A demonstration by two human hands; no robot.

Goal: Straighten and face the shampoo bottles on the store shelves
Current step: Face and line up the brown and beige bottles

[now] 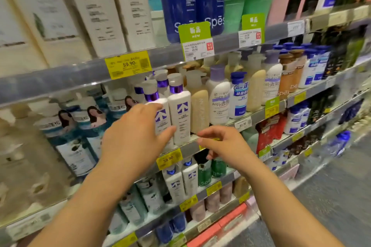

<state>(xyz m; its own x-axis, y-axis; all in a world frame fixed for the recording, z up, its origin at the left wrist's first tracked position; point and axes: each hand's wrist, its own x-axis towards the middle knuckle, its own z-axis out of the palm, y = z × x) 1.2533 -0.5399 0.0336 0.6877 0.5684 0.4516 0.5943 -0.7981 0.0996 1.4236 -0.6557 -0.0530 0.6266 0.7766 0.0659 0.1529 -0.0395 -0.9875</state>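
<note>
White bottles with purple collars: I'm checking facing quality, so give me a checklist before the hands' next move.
1. Left hand on the left purple-collar bottle: ok, fingers rest on its shoulder, thumb low at its front.
2. Firm grip there: cannot tell.
3. Right hand free: ok, loosely curled, holds nothing.
4. Right purple-collar bottle faces forward: ok, arrow logo shows.
5. Left bottle's label square: cannot tell, hand covers part.
6. Beige bottle apart from the hands: ok.

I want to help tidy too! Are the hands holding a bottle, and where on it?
The left hand touches the white bottle with the purple collar on its front and shoulder; a real grip cannot be told. The right hand holds nothing.
</note>
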